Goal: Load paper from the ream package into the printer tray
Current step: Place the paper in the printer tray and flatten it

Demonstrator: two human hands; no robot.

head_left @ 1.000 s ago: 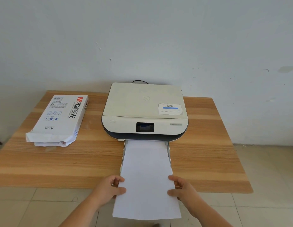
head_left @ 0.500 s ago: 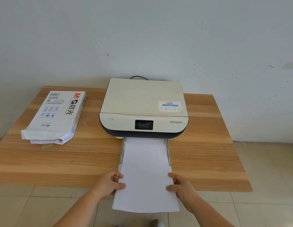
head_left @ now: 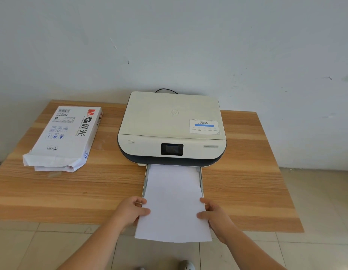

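1. I judge the paper stack (head_left: 174,203) to be light but floppy: thin white sheets that will bow or fan apart if pushed from one point, with smooth faces that may slide over one another.
2. The hold I would keep is at the two long edges, near the end closest to me, so both sides feed evenly and the stack stays square.
3. My left hand (head_left: 131,211) is pinching the stack's left edge, thumb on top and fingers curled underneath.
4. My right hand (head_left: 215,215) is pinching the right edge in the same way, thumb lying across the top sheet.
5. The stack lies between my hands; its far end sits ahead of them in the printer tray (head_left: 145,180), between the side guides, and its near end overhangs the table (head_left: 247,191) edge behind my knuckles.
6. The paper looks plain, clean and flat, with no curl that I can see.
7. The ream package (head_left: 66,137), torn open at its near end, lies well off to the left of my left hand, apart from the printer (head_left: 172,125).
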